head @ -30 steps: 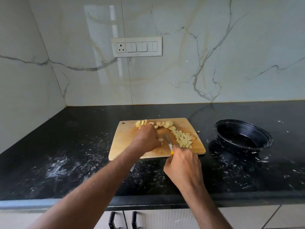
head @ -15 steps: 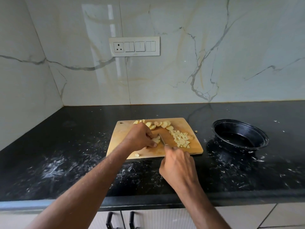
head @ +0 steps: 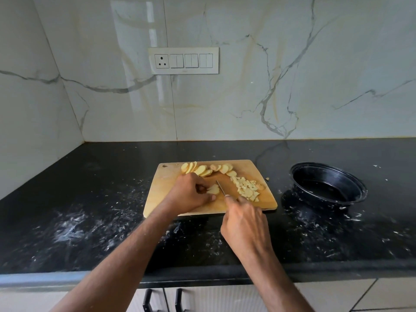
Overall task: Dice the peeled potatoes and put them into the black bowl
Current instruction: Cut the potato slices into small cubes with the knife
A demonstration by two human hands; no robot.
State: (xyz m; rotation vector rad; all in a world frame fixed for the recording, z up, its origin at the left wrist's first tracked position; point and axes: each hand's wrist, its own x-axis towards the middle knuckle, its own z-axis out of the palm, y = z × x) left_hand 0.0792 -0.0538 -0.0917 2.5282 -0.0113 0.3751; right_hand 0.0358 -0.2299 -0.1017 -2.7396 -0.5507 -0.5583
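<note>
A wooden cutting board (head: 162, 190) lies on the black counter. Round potato slices (head: 200, 169) line its far edge, and a heap of diced potato (head: 246, 189) sits at its right side. My left hand (head: 190, 193) pinches a small stack of potato slices (head: 213, 189) near the board's middle. My right hand (head: 245, 224) grips a knife (head: 221, 188), whose blade points away from me just right of that stack. The black bowl (head: 327, 183) stands on the counter to the right of the board, with no potato visible inside.
The black counter (head: 90, 210) is smeared with white streaks and specks. A stray potato bit (head: 267, 179) lies just off the board's right edge. A marble wall with a switch panel (head: 183, 60) rises behind. Cabinet handles (head: 162, 300) show below the counter's front edge.
My right hand and the knife shifted left toward the stack under my left hand. My left hand moved slightly left, keeping its hold on the slices.
</note>
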